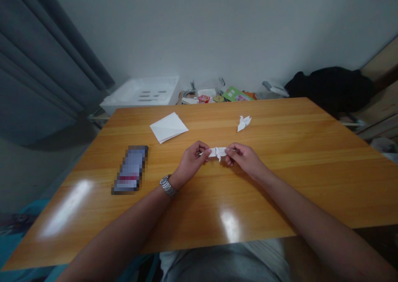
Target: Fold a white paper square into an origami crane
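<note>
A white origami crane (218, 152) is stretched between my two hands, just above the wooden table (199, 215). My left hand (193, 159) pinches its left wing between thumb and fingers. On the other side, my right hand (244, 157) pinches the right wing the same way. The narrow folded body shows in the middle, with a thin point hanging toward me; the wing tips are hidden under my fingers. Beyond my right hand stands a second white paper crane (244, 123). A small stack of white paper (168, 127) lies past my left hand.
A phone (130, 170), blurred by blocks, lies left of my left arm. Behind the table's far edge are a white foam tray (146, 91), a green booklet (236, 94) and small packets. A black cloth or bag (329, 89) sits at the back right.
</note>
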`<state>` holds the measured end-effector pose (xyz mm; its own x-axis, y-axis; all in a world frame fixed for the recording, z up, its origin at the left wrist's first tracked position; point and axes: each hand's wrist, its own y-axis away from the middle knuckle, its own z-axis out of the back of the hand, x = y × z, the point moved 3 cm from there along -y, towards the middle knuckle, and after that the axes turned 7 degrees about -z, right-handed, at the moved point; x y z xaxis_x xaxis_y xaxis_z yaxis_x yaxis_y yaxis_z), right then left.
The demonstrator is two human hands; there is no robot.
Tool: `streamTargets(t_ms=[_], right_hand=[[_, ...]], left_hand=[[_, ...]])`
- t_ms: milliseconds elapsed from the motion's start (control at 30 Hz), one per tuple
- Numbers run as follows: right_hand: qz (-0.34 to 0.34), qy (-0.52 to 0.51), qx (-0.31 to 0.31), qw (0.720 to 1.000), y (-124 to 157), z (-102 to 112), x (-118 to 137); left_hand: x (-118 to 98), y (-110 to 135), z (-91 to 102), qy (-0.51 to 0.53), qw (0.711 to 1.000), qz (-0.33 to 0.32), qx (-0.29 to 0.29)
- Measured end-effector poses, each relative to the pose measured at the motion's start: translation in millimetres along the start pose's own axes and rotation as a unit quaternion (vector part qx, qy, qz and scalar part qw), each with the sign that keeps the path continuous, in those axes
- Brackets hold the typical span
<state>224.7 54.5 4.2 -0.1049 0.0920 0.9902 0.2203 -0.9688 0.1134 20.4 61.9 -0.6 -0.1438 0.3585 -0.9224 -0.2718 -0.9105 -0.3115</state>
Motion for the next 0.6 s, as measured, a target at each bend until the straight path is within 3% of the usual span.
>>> streamTargets(t_ms=[600], right_hand=[[-0.022,-0.044,-0.009,0.999,-7.9,11.8,-9.3]], left_hand=[[-3.2,-5.1,3.9,0.025,0.998,0.035,-0.035]])
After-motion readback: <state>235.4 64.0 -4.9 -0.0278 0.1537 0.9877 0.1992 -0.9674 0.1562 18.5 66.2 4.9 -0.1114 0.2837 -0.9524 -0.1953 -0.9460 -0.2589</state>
